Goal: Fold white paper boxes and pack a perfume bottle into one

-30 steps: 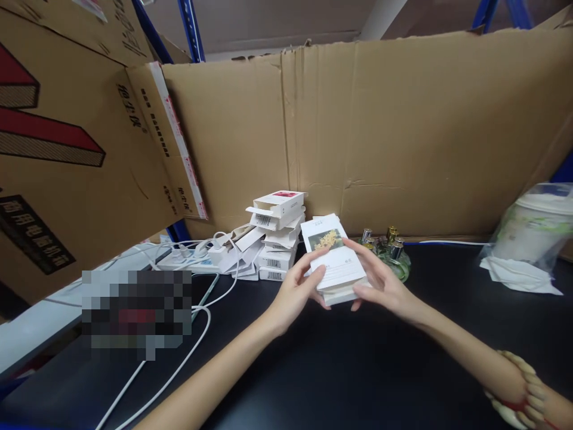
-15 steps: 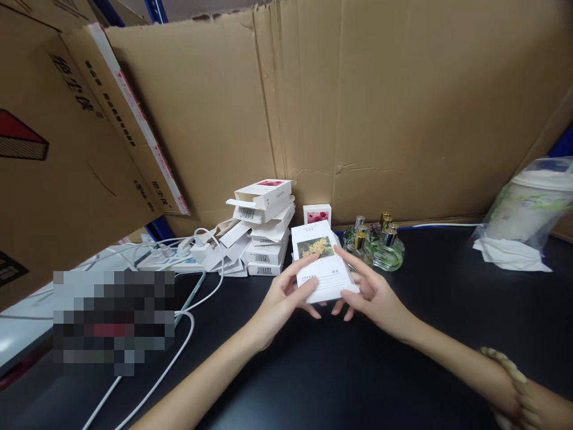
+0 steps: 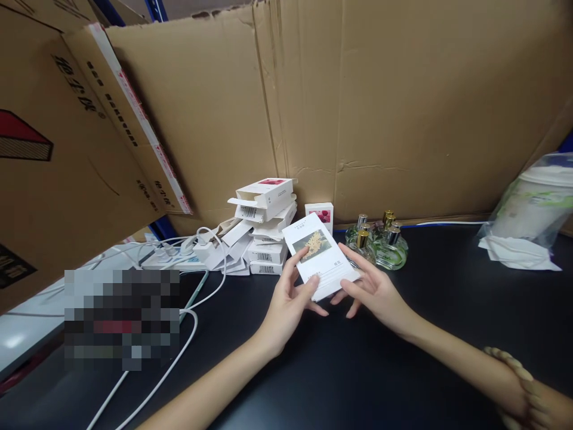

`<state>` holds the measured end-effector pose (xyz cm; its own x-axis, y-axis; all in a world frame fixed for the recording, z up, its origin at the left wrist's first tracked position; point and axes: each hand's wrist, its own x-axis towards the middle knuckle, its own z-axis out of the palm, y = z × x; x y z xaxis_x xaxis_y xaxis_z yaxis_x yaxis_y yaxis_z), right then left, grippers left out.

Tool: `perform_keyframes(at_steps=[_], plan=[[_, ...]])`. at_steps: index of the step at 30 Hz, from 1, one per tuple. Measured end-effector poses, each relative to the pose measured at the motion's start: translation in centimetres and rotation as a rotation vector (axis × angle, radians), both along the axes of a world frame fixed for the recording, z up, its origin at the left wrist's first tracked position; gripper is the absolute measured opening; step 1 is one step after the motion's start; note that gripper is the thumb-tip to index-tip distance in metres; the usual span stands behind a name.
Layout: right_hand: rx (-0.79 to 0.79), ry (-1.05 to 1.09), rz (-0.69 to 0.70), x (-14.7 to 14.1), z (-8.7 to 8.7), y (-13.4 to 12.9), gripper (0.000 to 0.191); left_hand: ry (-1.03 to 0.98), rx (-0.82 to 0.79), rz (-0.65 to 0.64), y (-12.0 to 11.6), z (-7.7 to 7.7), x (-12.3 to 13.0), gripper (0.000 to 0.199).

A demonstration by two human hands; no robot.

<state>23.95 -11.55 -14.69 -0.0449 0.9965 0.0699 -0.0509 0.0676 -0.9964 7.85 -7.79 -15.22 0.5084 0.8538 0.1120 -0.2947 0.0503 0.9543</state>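
Observation:
Between both hands, above the black table (image 3: 385, 358), is a white box (image 3: 320, 254) printed with a picture of pale yellow flowers. It is tilted, its top edge leaning left. My left hand (image 3: 293, 289) grips its left side, thumb on the printed face and other fingers partly behind. At the lower right edge, my right hand (image 3: 369, 292) holds the box between thumb and fingers. Behind it stands another white box (image 3: 320, 214) with a red flower picture. Several glass perfume bottles (image 3: 387, 254) with gold and silver caps stand just beyond my right hand.
A stack of white boxes (image 3: 268, 239), some with flaps raised, stands behind to the left. White cables (image 3: 192, 334) and a power strip (image 3: 168, 257) lie left. A bagged cup (image 3: 537, 197) and tissue (image 3: 514, 254) sit far right. Cardboard (image 3: 403, 107) walls the back.
The flower-printed box has turned anticlockwise in my hands, its top swinging left, and its face shows more squarely. Both hands still hold it.

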Motion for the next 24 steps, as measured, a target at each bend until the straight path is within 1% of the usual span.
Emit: perform_keyframes(at_steps=[6, 12, 18, 24], plan=[[-0.026, 0.032, 0.037, 0.01, 0.59, -0.32, 0.099, 0.02, -0.055, 0.045, -0.12, 0.18, -0.15, 0.077], [-0.058, 0.076, 0.039, 0.08, 0.56, -0.32, 0.102, -0.035, -0.113, -0.032, 0.18, -0.03, -0.56, 0.078], [-0.068, 0.104, 0.083, 0.11, 0.34, -0.36, 0.105, -0.017, -0.118, 0.022, 0.09, 0.08, -0.42, 0.08], [-0.075, 0.091, 0.067, 0.14, 0.43, -0.32, 0.101, -0.005, -0.115, 0.013, 0.04, 0.33, -0.43, 0.076]])
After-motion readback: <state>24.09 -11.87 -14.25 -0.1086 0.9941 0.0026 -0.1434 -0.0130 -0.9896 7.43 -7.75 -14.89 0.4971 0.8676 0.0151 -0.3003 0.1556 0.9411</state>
